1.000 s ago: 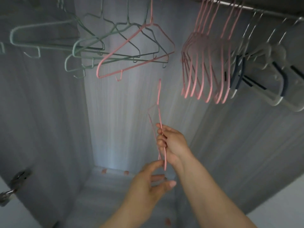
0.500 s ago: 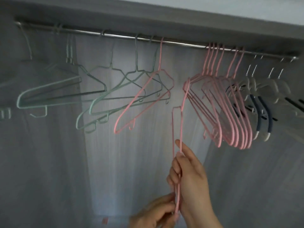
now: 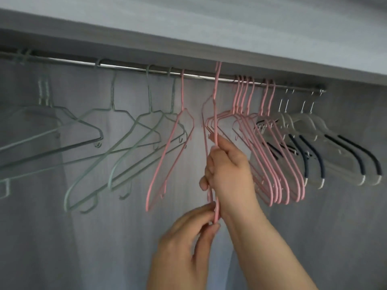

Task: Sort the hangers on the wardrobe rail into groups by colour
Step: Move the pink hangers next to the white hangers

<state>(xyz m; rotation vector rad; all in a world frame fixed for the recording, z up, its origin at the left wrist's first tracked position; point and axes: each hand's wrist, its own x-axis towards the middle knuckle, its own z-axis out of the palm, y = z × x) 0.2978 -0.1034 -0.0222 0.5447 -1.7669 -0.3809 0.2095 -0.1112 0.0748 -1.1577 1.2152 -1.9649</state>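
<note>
One hanger: pink hanger point(image 3: 215, 114) raised since a second ago, hook now at rail point(image 3: 125, 66), not seated.
hands: right hand point(image 3: 227, 170) grips its frame; left hand point(image 3: 188, 237) pinches its lower end.
next: probably joins pink group point(image 3: 278, 164).

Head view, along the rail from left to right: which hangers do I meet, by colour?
Pale green wire hangers → a lone pink wire hanger → the pink wire hanger held in both hands, its hook up at the steel rail → a bunch of pink wire hangers → clear plastic hangers with navy shoulder pads.
</note>
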